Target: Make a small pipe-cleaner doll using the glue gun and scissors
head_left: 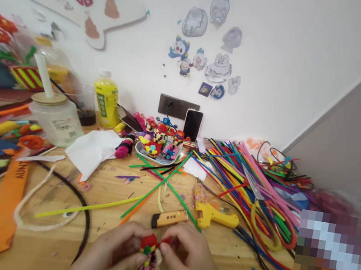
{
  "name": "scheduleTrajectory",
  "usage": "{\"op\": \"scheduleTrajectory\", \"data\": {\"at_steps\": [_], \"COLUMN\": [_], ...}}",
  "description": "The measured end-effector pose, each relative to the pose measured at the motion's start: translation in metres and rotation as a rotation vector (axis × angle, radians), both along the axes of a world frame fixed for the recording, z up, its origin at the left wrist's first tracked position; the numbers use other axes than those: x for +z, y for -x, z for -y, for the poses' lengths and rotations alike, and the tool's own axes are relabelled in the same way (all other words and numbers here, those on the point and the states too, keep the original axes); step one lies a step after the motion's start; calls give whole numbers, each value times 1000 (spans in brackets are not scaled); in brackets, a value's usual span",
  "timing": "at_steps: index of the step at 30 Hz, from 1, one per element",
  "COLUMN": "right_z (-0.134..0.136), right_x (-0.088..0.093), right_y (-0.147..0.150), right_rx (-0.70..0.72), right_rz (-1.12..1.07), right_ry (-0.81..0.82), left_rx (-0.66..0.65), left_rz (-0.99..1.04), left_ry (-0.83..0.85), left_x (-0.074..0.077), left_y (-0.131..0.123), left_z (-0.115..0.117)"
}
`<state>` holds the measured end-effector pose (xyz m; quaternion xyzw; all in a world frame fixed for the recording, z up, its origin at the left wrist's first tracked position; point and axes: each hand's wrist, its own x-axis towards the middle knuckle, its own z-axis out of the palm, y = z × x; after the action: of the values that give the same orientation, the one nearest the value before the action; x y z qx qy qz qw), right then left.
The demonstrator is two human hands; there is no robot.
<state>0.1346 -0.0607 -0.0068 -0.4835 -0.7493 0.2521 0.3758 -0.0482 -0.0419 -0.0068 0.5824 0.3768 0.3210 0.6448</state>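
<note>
Near the table's front edge, my left hand (113, 252) is closed around a small colourful doll-like figure (149, 252) with a red top, a green spot and a pink and white lower part. My right hand (190, 257) pinches a small red piece (165, 241) at the figure's right side. Whether that piece is fixed to the figure I cannot tell. Just beyond my fingers lies an orange and black lighter-like object (170, 218). A yellow glue gun (217, 217) rests to its right.
Scissors (259, 211) lie on a heap of coloured pipe cleaners (229, 170) at the right. Several finished dolls stand on a small tray (163, 160) at the back. A jar (56, 120), a yellow bottle (106, 100) and black cables (86, 225) occupy the left. A phone (192, 125) leans against the wall.
</note>
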Motion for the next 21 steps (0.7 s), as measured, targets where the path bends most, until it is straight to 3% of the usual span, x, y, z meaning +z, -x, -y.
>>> {"op": "scheduleTrajectory", "data": {"at_steps": [21], "right_z": [0], "right_x": [-6], "right_y": [1], "right_rx": [13], "right_rz": [13], "right_ry": [-15], "left_rx": [-63], "left_rz": [8], "left_ry": [-91], "left_x": [-1], "left_y": [1], "left_z": [3]}}
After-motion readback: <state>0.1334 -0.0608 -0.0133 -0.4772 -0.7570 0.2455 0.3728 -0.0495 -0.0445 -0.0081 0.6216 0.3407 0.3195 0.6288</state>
